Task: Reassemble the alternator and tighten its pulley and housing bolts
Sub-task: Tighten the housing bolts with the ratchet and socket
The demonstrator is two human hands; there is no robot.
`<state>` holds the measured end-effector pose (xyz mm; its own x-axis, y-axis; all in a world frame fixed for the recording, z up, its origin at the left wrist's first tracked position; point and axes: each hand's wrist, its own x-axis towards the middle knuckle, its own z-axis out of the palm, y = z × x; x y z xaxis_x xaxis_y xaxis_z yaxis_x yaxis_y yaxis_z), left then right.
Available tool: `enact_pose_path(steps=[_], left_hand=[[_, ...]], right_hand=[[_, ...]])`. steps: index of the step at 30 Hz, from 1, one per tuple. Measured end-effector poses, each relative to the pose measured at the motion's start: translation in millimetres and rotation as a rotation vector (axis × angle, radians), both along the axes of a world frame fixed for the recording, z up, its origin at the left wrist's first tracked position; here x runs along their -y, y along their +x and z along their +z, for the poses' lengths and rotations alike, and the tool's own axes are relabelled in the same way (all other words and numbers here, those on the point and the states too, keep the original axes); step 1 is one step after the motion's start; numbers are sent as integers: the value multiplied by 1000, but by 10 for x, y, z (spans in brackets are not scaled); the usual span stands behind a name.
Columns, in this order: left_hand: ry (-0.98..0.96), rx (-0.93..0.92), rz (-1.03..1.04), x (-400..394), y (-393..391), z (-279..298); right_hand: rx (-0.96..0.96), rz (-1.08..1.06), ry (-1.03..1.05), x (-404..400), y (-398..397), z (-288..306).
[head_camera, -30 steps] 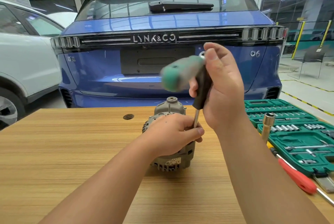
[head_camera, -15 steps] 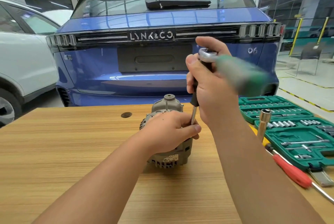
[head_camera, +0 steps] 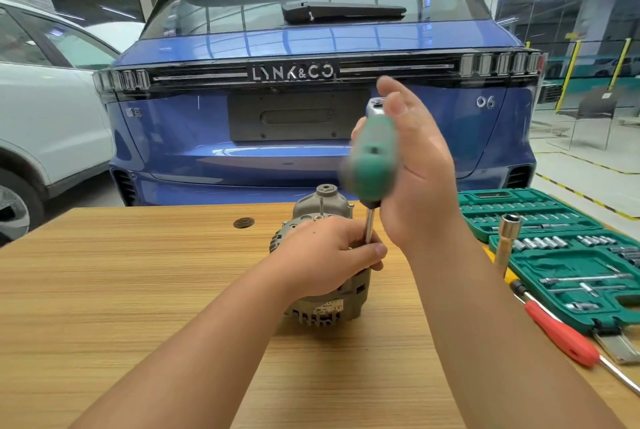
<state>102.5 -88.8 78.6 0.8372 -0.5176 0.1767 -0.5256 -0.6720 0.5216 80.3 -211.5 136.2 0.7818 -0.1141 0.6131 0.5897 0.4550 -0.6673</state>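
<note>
The left hand (head_camera: 329, 255) lies curled over the alternator (head_camera: 322, 290), pinching the driver's steel shaft (head_camera: 370, 226) low down; the right hand (head_camera: 412, 165) is spread, its palm against the blurred green handle (head_camera: 372, 158); the tool's long axis stands nearly upright over the housing's right edge, directly beneath the right hand; the alternator sits mid-desk (head_camera: 138, 290), just ahead of both hands.
</note>
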Motion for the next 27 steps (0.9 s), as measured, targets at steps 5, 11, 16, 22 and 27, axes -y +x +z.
enact_pose_path(steps=[5, 11, 16, 22, 27], left_hand=[[1, 8, -41, -4, 3, -20], [-32, -17, -42, -11, 21, -13], [-9, -5, -43, -4, -2, 9], [-6, 33, -25, -7, 7, -1], [-8, 10, -8, -16, 11, -12]], right_hand=[[-110, -315, -1, 5, 9, 30], [58, -136, -64, 1, 26, -21], [147, -292, -62, -28, 14, -39], [59, 11, -8, 10, -40, -6], [67, 23, -72, -32, -86, -14]])
